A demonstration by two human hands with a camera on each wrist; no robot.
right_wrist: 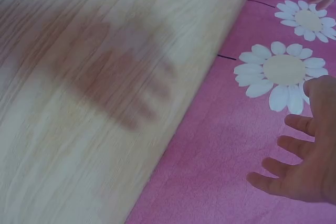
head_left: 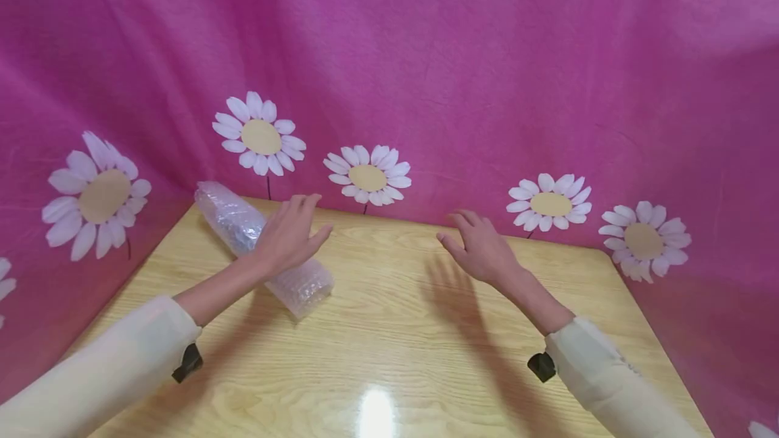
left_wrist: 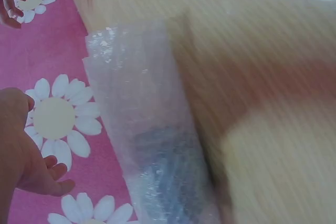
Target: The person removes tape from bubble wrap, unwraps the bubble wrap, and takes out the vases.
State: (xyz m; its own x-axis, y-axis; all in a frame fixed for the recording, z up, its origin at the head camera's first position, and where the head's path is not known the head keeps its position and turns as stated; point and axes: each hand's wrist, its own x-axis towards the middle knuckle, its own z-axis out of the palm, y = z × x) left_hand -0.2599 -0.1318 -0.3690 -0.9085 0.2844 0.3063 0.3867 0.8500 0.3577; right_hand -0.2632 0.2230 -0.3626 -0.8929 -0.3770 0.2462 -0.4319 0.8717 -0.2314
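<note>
A long bundle of clear bubble wrap point(head_left: 301, 286) lies slantwise on the left part of the wooden table. Something dark and bluish point(left_wrist: 170, 177) shows through the wrap in the left wrist view; its kind is not clear. Above the bundle is my left hand point(head_left: 287, 238), hiding its middle in the head view, with fingers loosely extended and nothing held. My right hand point(head_left: 485, 250) hovers over the back right of the table, its fingers point(right_wrist: 291, 145) spread and its shadow cast on the wood. Neither hand appears to touch anything.
The light wooden table point(head_left: 389, 330) ends at the back and sides against a magenta cloth point(head_left: 426, 73) printed with large white daisies. A bright light reflection point(head_left: 376, 414) shows near the front. A dark wrist camera point(head_left: 541, 366) hangs by the right sleeve.
</note>
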